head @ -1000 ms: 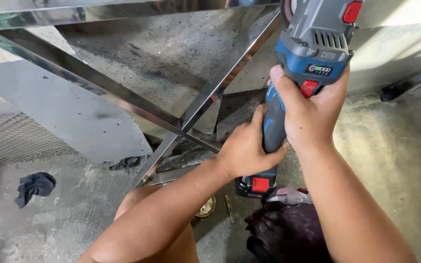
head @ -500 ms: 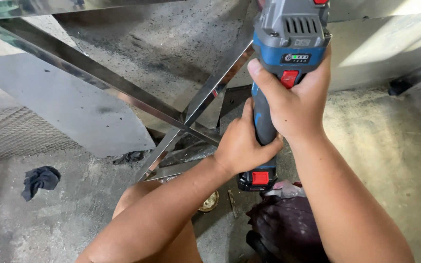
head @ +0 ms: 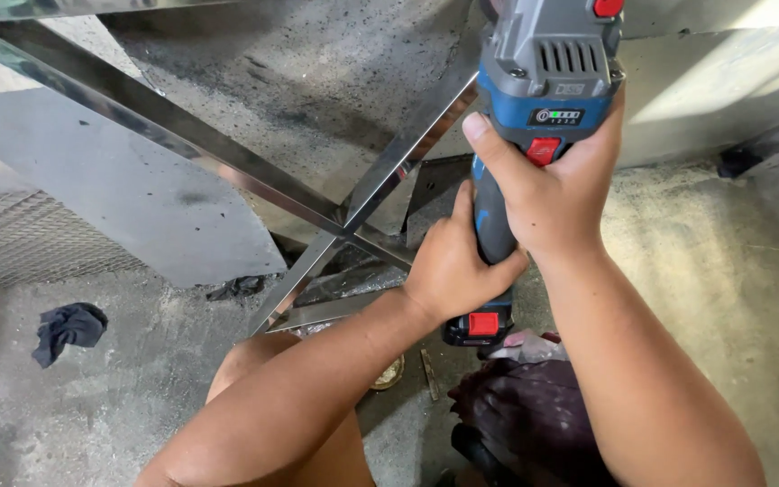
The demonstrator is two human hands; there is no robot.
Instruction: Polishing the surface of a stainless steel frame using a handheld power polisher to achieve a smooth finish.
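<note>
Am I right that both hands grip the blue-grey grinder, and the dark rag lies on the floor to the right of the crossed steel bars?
Not quite. In the head view the rag lies left of the crossed steel bars, not right. Both hands, left and right, do grip the grinder.

Single head view, steep downward look, close over crossed steel bars (head: 335, 221), concrete floor (head: 714, 271) beyond

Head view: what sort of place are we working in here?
Probably a metal fabrication workshop or site. Both hands, left hand and right hand, grip a cordless grinder beside a polished steel frame, over a dusty concrete floor with a dark rag.
</note>
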